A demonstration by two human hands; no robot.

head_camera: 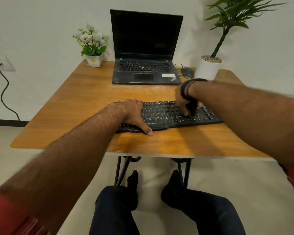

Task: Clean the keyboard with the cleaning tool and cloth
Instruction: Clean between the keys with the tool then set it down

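Wooden desk point(85, 99), scuffed, against a white wall. Keyboard point(161, 114) near the front edge. Left hand point(131, 114) flat, open, pressing its left end. Right hand point(187, 104) curled over the right keys, gripping a dark tool point(193, 108); blurred. Behind: open laptop point(145, 48), mouse point(187, 72), two potted plants. Pale floor.

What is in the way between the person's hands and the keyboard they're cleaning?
Nothing visible. The left hand rests flat on the keyboard at its left end, and the right hand presses a dark cleaning tool straight onto the keys.
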